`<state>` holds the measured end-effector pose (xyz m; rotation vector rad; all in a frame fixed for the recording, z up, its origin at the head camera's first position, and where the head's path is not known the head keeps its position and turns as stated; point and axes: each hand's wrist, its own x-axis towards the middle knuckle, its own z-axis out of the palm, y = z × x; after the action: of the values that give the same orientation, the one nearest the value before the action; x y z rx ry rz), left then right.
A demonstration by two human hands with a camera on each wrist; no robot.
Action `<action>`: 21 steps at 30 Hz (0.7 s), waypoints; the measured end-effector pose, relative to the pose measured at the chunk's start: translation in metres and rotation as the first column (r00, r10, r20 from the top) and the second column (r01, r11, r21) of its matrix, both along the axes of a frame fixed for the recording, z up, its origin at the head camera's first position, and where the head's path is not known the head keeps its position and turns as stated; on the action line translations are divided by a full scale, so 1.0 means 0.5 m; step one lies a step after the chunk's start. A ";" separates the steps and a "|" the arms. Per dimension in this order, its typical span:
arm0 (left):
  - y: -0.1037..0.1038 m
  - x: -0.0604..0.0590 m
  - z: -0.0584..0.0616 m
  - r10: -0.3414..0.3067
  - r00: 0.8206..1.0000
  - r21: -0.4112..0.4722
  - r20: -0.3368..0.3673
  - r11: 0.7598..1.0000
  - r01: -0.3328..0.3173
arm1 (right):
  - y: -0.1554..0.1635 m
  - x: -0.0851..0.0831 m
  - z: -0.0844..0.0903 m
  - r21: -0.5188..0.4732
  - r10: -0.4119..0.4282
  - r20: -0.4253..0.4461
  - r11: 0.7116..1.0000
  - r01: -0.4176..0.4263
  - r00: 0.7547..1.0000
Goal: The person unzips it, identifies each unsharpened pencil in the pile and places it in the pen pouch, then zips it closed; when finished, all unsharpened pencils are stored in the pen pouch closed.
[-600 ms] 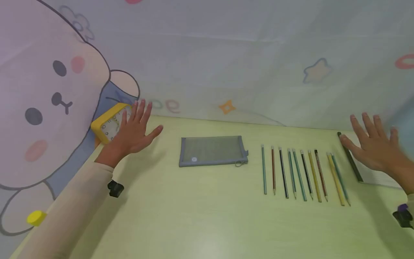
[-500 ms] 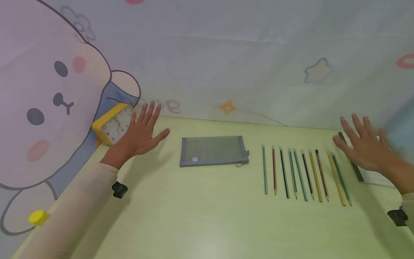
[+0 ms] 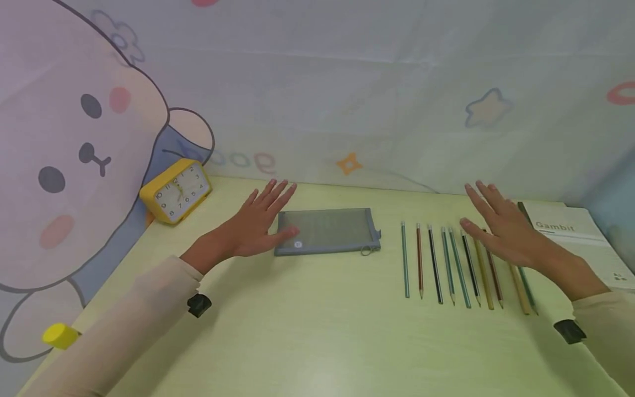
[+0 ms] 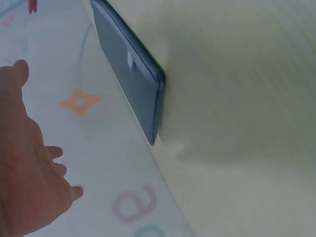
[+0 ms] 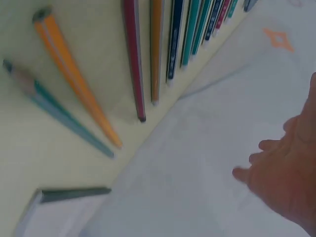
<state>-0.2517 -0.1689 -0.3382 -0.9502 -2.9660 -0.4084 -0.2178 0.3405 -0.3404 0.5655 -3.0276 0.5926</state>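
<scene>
Left hand point(image 3: 250, 223), fingers point(image 3: 278, 193) released, at pouch's point(image 3: 327, 231) left edge; right hand point(image 3: 501, 229), fingers released, over pencils point(image 3: 448, 264).

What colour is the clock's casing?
Yellow: the clock has a yellow casing around a white face, seen best in the head view.

a pale green table point(image 3: 317, 342) stands against a pastel cartoon bear wall cloth point(image 3: 74, 138), softly lit.

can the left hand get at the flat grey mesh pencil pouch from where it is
Probably yes: the left hand is open beside the flat grey mesh pencil pouch, fingers at its left edge, and nothing lies between them on the pale green table.
</scene>
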 end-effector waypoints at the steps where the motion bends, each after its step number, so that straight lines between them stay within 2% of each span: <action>1: 0.007 0.001 -0.001 -0.008 1.000 0.027 0.024 1.000 0.008 | -0.008 -0.001 -0.002 -0.035 0.005 0.003 0.999 -0.005 1.000; 4: 0.028 -0.002 -0.006 -0.027 0.993 0.117 0.112 0.993 0.014 | -0.035 -0.002 -0.009 -0.151 0.013 0.017 0.989 -0.011 1.000; 7: 0.053 -0.003 -0.015 -0.051 0.982 0.187 0.179 0.982 0.017 | -0.066 -0.005 -0.022 -0.220 0.035 -0.049 0.975 -0.045 0.998; 9: 0.073 -0.002 -0.021 -0.080 0.979 0.234 0.190 0.972 0.034 | -0.089 -0.008 -0.029 -0.237 0.078 -0.101 0.966 -0.100 0.992; 12: 0.109 -0.001 -0.031 -0.125 0.978 0.304 0.168 0.950 0.069 | -0.122 -0.018 -0.034 -0.203 0.157 -0.157 0.961 -0.187 0.975; 16: 0.160 -0.001 -0.042 -0.163 0.976 0.352 0.148 0.930 0.102 | -0.161 -0.033 -0.042 -0.139 0.241 -0.133 0.956 -0.259 0.961; 21: 0.210 0.000 -0.057 -0.186 0.972 0.293 0.143 0.946 0.138 | -0.198 -0.051 -0.066 -0.082 0.336 -0.094 0.935 -0.344 0.937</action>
<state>-0.2516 -0.0639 -0.3666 -1.1793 -2.8659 -0.9316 -0.2431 0.2417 -0.3733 1.0927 -2.8238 0.7021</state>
